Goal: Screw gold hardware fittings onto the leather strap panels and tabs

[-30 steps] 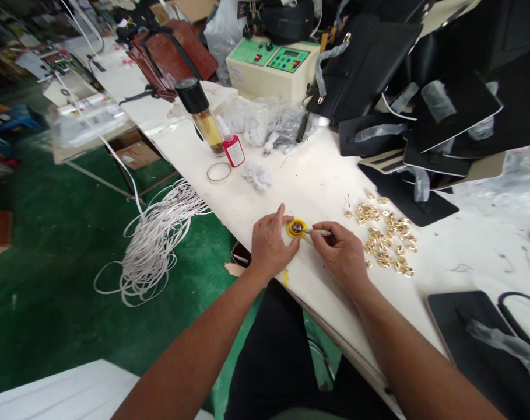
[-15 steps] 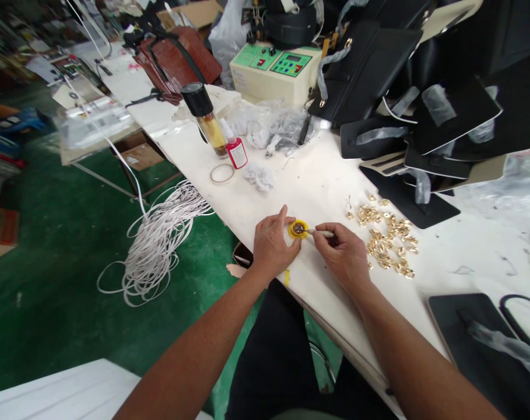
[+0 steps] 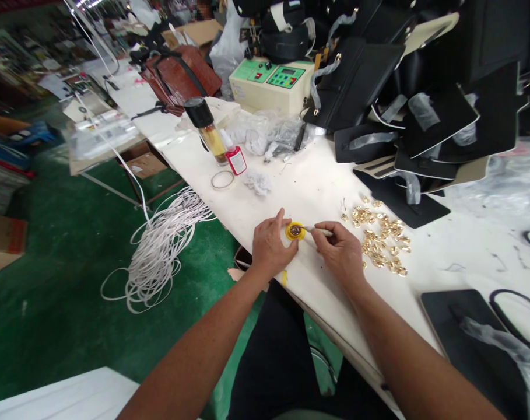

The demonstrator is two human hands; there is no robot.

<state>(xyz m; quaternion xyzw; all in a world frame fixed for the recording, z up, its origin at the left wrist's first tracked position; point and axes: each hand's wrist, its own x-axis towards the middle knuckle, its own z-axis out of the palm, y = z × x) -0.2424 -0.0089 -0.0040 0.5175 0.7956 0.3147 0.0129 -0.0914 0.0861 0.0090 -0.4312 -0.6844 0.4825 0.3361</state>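
Observation:
My left hand (image 3: 270, 245) rests on the white table (image 3: 308, 181), its thumb and fingers closed on a small yellow cap (image 3: 295, 231) with something dark inside. My right hand (image 3: 341, 252) pinches a thin pale stick (image 3: 320, 231) whose tip reaches into the cap. A scatter of several small gold metal fittings (image 3: 381, 236) lies just right of my right hand.
A glass bottle with a black lid (image 3: 207, 129), a red-labelled glue bottle (image 3: 235, 156), a tape ring (image 3: 222, 179) and crumpled tissue (image 3: 257, 181) stand further back. Black bag panels (image 3: 422, 128) pile at right, a green-panelled machine (image 3: 271, 84) behind. White cord (image 3: 164, 245) coils on the green floor.
Both hands stay on the yellow cap and the stick. The camera has shifted slightly, so the scene sits a little differently in view.

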